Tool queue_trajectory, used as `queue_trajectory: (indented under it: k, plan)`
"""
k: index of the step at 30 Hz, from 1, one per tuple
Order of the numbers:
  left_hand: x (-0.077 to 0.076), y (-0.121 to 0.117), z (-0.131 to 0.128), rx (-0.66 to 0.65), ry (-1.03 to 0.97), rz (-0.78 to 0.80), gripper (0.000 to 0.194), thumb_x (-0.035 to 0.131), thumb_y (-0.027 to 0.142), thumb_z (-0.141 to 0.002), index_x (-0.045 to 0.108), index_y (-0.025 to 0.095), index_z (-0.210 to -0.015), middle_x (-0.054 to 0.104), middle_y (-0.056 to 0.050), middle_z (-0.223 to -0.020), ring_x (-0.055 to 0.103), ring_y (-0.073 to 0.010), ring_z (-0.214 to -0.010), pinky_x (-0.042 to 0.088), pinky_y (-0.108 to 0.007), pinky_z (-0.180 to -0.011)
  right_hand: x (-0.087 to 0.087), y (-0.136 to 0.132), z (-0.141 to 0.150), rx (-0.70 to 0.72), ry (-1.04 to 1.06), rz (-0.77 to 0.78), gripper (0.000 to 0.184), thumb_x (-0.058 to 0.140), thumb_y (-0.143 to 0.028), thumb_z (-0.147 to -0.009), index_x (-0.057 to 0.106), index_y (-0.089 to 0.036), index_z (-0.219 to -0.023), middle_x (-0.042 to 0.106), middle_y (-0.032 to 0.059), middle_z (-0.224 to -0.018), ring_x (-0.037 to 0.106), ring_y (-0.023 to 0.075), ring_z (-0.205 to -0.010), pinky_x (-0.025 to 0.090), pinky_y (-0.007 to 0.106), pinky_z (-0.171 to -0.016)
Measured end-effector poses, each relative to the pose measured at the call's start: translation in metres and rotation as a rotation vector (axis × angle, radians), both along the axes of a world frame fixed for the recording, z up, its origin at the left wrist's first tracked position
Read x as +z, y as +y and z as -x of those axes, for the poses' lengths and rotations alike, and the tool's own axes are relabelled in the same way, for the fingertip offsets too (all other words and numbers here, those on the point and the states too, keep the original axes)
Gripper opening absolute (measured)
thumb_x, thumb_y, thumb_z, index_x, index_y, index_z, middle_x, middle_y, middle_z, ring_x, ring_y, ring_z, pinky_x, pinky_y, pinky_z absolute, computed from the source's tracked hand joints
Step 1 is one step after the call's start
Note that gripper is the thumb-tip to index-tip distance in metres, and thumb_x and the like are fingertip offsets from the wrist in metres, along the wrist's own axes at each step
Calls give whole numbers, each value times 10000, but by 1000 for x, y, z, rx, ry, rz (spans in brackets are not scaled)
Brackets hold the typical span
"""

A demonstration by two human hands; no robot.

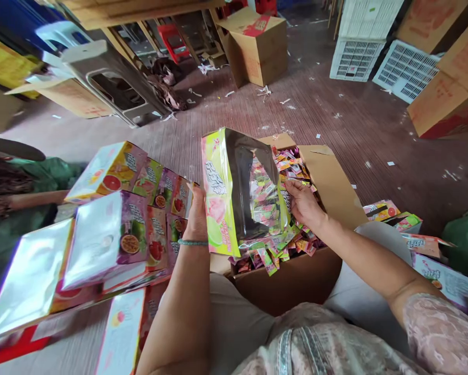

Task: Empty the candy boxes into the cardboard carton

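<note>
A green and pink printed packaging box [217,198] is tilted above a large carton [288,281] between my knees. Through its clear window, a dark inside and colourful small sachets show. My left hand [197,216], with a beaded bracelet on the wrist, is against the box's left side, some fingers hidden. My right hand [302,202] pinches the box's right edge, fingers closed. Under the box, loose small sachets [296,242] fill the carton in a heap.
To the left are stacked fruit-printed boxes [134,229], with another person's arm [34,200] beyond. More printed boxes [433,260] lie at right. Ahead are a grey stool [101,78], an open cardboard box [263,52] and white crates [357,57]. Paper scraps litter the floor.
</note>
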State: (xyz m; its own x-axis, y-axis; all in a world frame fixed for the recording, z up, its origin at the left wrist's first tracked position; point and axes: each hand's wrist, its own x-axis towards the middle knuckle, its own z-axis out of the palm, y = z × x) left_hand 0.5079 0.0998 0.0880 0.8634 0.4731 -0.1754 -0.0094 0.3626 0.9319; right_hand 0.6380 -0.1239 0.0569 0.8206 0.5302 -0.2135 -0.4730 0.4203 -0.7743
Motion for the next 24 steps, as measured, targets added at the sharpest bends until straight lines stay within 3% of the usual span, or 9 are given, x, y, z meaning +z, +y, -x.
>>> queue_trajectory:
  k: [2, 5, 7, 9, 11, 14, 16, 20, 24]
  plan:
    - [9, -4, 5, -18, -56, -33, 965, 722, 982, -637, 730, 245, -1260, 761, -123, -1268, 699, -414, -1243, 646, -501, -968, 1, 10, 8, 6, -27, 27, 455, 988, -541, -670, 662, -240, -771, 738, -5, -789, 726, 224, -933, 607, 342, -855]
    - [20, -7, 16, 36, -112, -107, 975, 1002, 556, -557, 645, 274, -1419, 738, -92, -1294, 692, -350, -1238, 626, -381, -949, 3, 32, 20, -8, -108, 113, 440, 895, -608, -773, 656, -239, -803, 717, -1, -797, 701, 213, -908, 598, 344, -852]
    - [27, -6, 24, 118, -113, -132, 1006, 992, 263, -521, 611, 318, -1451, 747, -48, -1212, 727, -280, -1085, 611, -308, -844, 4, 43, 25, -14, -255, 218, 456, 759, -682, -886, 683, -232, -881, 715, 16, -852, 686, 214, -924, 590, 357, -882]
    - [34, 0, 32, 246, -130, -126, 866, 922, 146, -514, 667, 292, -1328, 745, -13, -1066, 702, -201, -882, 573, -252, -729, 2, 46, 24, 42, -547, 397, 514, 631, -718, -974, 729, -229, -1098, 739, 61, -1054, 677, 246, -1064, 565, 402, -990]
    - [38, 11, 40, 451, -179, -107, 690, 859, 121, -502, 696, 220, -1165, 719, 2, -964, 636, -147, -784, 536, -219, -676, -6, 41, 20, 204, -930, 701, 690, 647, -748, -960, 656, -244, -1431, 662, 128, -1402, 574, 339, -1342, 459, 511, -1162]
    - [39, 31, 54, 802, -195, -27, 612, 809, 148, -461, 646, 164, -1051, 688, 13, -914, 598, -130, -772, 526, -223, -671, -31, 30, 13, 577, -1323, 1246, 1044, 752, -780, -866, 381, -288, -1708, 340, 179, -1735, 252, 509, -1577, 244, 687, -1255]
    - [38, 41, 63, 914, -167, 33, 591, 785, 162, -441, 596, 168, -1001, 675, 18, -881, 598, -138, -763, 528, -242, -667, -53, 33, 13, 709, -1439, 1443, 977, 700, -737, -930, 325, -327, -1734, 249, 169, -1779, 205, 538, -1580, 241, 701, -1236]
    - [38, 46, 76, 936, -210, 80, 524, 742, 156, -442, 563, 182, -933, 670, 39, -841, 598, -127, -748, 531, -234, -663, -89, 64, 15, 762, -1582, 1468, 738, 604, -481, -1033, 351, -385, -1719, 292, 141, -1760, 234, 513, -1564, 317, 670, -1185]
    - [38, 48, 80, 994, -232, 116, 477, 724, 131, -432, 545, 197, -870, 667, 56, -830, 608, -120, -750, 533, -227, -659, -103, 103, 0, 819, -1645, 1478, 728, 550, -275, -1015, 367, -383, -1712, 308, 131, -1754, 238, 453, -1581, 370, 636, -1161]
